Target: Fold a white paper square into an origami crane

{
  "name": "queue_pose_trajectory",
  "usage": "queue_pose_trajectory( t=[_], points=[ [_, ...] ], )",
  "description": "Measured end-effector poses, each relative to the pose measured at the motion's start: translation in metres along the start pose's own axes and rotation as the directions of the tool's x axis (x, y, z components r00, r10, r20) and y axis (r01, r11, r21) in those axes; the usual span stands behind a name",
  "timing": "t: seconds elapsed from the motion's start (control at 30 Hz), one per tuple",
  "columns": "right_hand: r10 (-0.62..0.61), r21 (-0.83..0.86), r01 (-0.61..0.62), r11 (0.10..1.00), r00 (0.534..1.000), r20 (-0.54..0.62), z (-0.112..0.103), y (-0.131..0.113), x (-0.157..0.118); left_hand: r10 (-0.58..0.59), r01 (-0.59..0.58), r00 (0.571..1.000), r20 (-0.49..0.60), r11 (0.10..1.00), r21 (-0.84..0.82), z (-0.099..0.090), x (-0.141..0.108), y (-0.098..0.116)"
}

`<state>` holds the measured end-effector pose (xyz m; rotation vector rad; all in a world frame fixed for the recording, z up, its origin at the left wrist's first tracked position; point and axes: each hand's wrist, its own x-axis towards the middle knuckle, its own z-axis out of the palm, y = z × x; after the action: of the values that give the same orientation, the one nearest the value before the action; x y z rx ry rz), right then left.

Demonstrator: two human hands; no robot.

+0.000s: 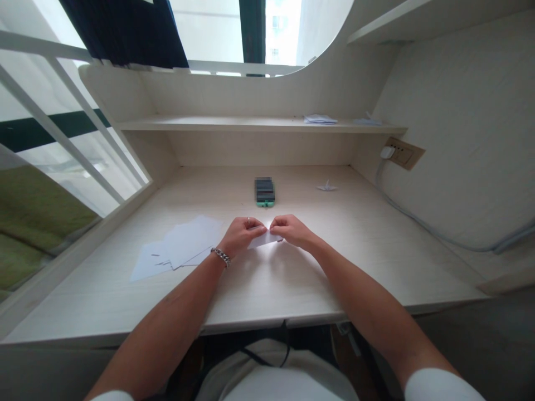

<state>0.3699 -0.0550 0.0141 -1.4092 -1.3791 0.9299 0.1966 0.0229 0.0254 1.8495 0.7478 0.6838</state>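
Between my hands, just above the desk, is a small folded piece of white paper [264, 240]. My left hand [243, 234] pinches its left part between thumb and fingers; a ring and a chain bracelet are on this arm. My right hand [290, 228] pinches the paper's upper right part, with its fingertips close to those of the left. Parts of the paper are hidden behind the fingers. Several loose white sheets [190, 240] lie overlapping to the left of my left hand.
A phone [264, 192] in a green case lies beyond my hands. A folded paper crane [326, 187] stands at the back right. More paper [320, 119] rests on the shelf [234, 126]. A white plug [387, 152] sits in the wall socket, its cable running down the right side.
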Motion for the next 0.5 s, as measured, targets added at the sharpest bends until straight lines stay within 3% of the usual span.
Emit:
queue_pose_trajectory(
  t=[0.27,0.37,0.5],
  points=[
    [0.046,0.102,-0.053,0.993,0.997,0.067,-0.019,-0.003,-0.005,-0.089,0.071,0.991,-0.101,0.982,-0.174,-0.016,0.000,0.002],
    [0.056,0.118,-0.056,0.991,0.998,0.009,-0.027,0.000,-0.004,-0.096,0.059,0.981,-0.170,0.976,-0.210,-0.019,0.000,0.001],
    [0.056,0.171,-0.046,0.984,0.997,-0.053,-0.023,0.001,-0.004,-0.074,0.046,0.984,-0.164,0.985,-0.168,-0.014,0.001,0.001]
  ],
)
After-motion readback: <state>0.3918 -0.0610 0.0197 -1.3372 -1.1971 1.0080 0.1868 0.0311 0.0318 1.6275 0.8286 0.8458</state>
